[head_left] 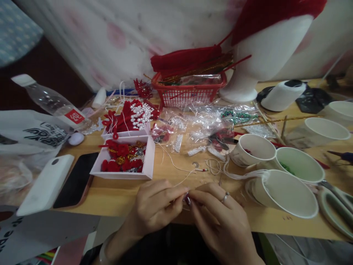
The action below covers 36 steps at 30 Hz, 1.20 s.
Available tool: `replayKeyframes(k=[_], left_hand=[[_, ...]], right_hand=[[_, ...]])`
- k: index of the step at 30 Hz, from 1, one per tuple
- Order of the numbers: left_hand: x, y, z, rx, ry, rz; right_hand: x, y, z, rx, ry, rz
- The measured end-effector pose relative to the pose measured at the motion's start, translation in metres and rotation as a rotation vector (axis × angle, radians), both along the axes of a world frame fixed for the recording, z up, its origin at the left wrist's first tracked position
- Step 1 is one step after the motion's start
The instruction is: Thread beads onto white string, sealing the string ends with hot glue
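My left hand (154, 209) and my right hand (220, 221) meet at the near edge of the wooden table (171, 200), fingertips pinched together. Between them they hold a thin white thread (179, 169) that runs up onto the table to a few small beads (200, 169). What sits between the fingertips themselves is too small to make out. A ring shows on my right hand. Just beyond my left hand stands a white box of red and gold trimmings (124, 158), with a second box of red pieces and white pearls (129, 117) behind it.
Several white paper cups (286, 191) stand at right. A red basket (190, 90) of red stems and a white mannequin head (261, 59) are at the back. Clear bead bags (209, 125) lie mid-table. A phone (75, 180), white power bank (45, 184) and bottle (52, 101) lie left.
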<state>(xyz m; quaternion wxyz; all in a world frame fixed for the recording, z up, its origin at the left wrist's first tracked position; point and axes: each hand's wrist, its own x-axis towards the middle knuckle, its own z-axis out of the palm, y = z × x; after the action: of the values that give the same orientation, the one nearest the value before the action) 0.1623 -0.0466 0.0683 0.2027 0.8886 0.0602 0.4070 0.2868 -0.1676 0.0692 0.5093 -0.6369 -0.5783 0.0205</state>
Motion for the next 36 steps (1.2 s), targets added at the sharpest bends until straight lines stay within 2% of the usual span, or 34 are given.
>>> replayKeyframes(k=[4, 11, 22, 26, 31, 33, 36], left_hand=[[-0.001, 0.001, -0.003, -0.077, -0.034, 0.040], [-0.002, 0.004, -0.004, -0.186, -0.005, 0.010], [-0.007, 0.003, -0.003, -0.092, 0.030, -0.002], [-0.005, 0.003, -0.004, -0.089, 0.029, 0.001], [-0.003, 0.003, -0.006, -0.012, 0.045, 0.013], [-0.005, 0.003, -0.008, 0.005, 0.017, 0.055], [-0.008, 0.002, -0.009, -0.070, -0.054, 0.194]], right_hand=[[0.000, 0.002, -0.002, 0.018, 0.023, -0.017], [-0.001, 0.003, -0.004, -0.023, 0.042, -0.025], [-0.002, -0.001, -0.001, -0.047, 0.151, 0.015], [-0.007, 0.002, -0.007, -0.011, 0.079, -0.075], [-0.008, 0.003, -0.009, 0.075, -0.019, -0.071], [-0.007, 0.002, -0.007, 0.064, -0.042, -0.080], [-0.003, 0.002, -0.004, 0.044, -0.069, -0.111]])
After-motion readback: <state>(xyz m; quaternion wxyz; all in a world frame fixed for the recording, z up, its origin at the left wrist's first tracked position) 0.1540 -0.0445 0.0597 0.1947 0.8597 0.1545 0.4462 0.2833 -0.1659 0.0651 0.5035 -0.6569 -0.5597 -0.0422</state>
